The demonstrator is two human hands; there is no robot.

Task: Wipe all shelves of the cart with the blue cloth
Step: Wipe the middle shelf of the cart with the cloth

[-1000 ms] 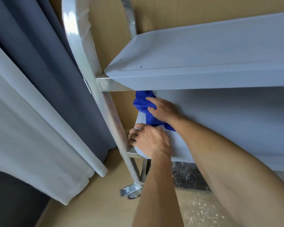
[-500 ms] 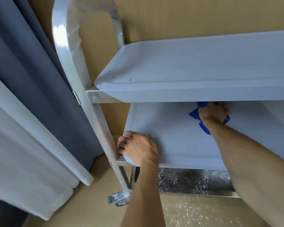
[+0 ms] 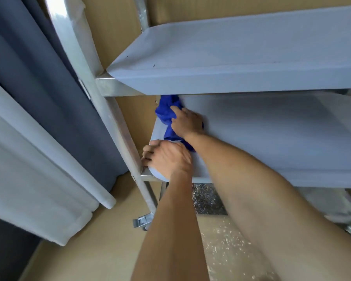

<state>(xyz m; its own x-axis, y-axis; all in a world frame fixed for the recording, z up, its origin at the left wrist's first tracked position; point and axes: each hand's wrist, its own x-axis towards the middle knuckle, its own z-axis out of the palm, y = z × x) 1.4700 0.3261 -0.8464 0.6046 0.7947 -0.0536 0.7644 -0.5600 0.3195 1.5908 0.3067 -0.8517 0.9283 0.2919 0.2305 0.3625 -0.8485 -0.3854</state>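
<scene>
Two shelves of the cart are shown: the upper shelf (image 3: 241, 57) across the upper right of the frame and the middle shelf (image 3: 282, 138) below it at centre right, both covered in a pale film. The blue cloth (image 3: 166, 114) is bunched at the left end of the middle shelf, just under the front lip of the upper shelf, at the centre of the frame. It is pressed down by the right hand (image 3: 187, 122), whose fingers are laid over the cloth and curled into its folds; part of the cloth trails out beneath the wrist. The left hand (image 3: 167, 159) is placed just below, at the near left corner of the middle shelf, with its fingers curled over the corner edge, so the shelf is gripped. The two hands lie close together, the left hand touching the trailing cloth. The metal upright (image 3: 101, 110) of the cart runs diagonally beside them. Grey curtains (image 3: 39, 88) hang at the left of the frame.
</scene>
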